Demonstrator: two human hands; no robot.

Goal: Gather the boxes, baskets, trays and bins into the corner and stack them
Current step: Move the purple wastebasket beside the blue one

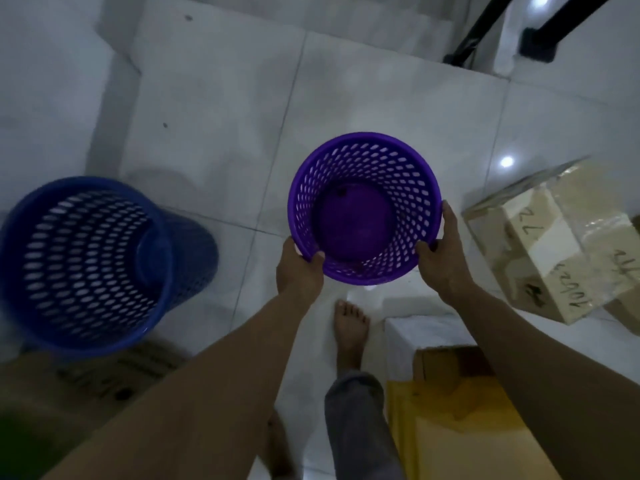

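Head view: purple basket point(363, 209) above white tiled floor point(214, 140).

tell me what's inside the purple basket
The purple basket holds only a tiny dark speck on its solid base. The left hand hooks its thumb over the rim. White floor shows through the side holes; the part under the base is hidden.

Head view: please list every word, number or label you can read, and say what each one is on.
"72": handwritten and seen turned, an uncertain reading, on the pale flap of the taped cardboard box.
Longer handwritten string lower on the same box: too scrawled to read.
Dark print on the cardboard piece at lower left, by the blue basket: blurred, unreadable.
Purple basket: no text.
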